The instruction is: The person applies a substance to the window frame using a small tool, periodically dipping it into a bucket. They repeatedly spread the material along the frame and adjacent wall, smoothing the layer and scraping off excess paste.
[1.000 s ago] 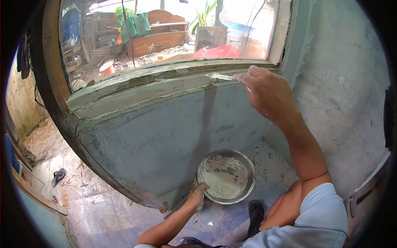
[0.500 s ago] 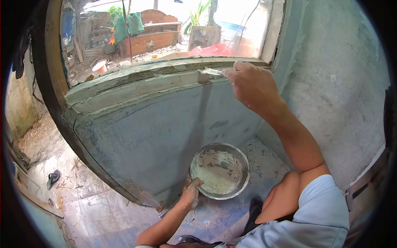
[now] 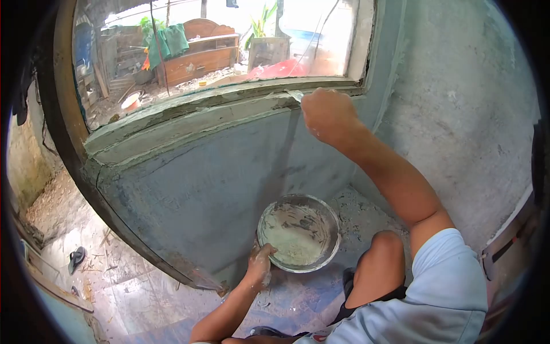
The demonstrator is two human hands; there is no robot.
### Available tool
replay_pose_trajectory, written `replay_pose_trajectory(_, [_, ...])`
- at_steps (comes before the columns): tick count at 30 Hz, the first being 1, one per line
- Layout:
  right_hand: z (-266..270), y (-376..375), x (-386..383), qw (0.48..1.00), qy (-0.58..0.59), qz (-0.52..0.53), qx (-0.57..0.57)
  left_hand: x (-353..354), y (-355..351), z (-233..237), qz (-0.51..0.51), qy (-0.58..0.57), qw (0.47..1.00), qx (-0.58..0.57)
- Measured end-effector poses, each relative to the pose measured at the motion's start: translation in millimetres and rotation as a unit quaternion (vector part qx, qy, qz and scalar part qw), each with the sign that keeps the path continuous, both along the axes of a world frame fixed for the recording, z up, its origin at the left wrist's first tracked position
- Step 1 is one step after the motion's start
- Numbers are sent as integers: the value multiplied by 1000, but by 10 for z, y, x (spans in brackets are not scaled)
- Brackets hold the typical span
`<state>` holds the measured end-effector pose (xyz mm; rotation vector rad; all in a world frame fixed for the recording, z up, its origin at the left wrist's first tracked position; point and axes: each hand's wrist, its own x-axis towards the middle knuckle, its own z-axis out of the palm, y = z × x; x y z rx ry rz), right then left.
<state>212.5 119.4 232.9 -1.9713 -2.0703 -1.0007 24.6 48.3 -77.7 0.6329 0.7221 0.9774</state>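
Now my right hand [image 3: 329, 114] clenches a paste-smeared flat blade [image 3: 295, 95] at the grey-green sill [image 3: 217, 117] beside it, left hand [image 3: 259, 266] gripping a round metal bowl [image 3: 333, 232].

Round bowl [image 3: 332, 230] of pale paste [image 3: 295, 241], smeared blade [image 3: 295, 94] at ledge [image 3: 192, 124]

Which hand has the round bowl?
The left hand, down low, thumb over the rim of the bowl. The right hand is up by the window ledge, gripping a small tool.
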Motion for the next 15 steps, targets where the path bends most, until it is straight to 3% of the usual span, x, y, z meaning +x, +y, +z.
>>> replay_pose_trajectory(5, [-122, 103, 129, 998, 58, -36, 0, -11, -30, 90, -7, 7, 1000, -3])
replay_pose_trajectory(8, [-162, 53, 290, 996, 43, -46, 69, -12, -50, 106, -6, 14, 1000, -3])
replay_pose_trajectory(10, [-65, 34, 433, 988, 102, -116, 27, -32, -19, 36, -2, 16, 1000, 1])
replay_pose_trajectory(12, [-46, -78, 465, 989, 87, -106, 59, -51, 24, -70, -45, 20, 999, 10])
replay_pose_trajectory(15, [-21, -116, 530, 978, 32, 126, 163, -51, 5, -33, -53, 39, 998, 10])
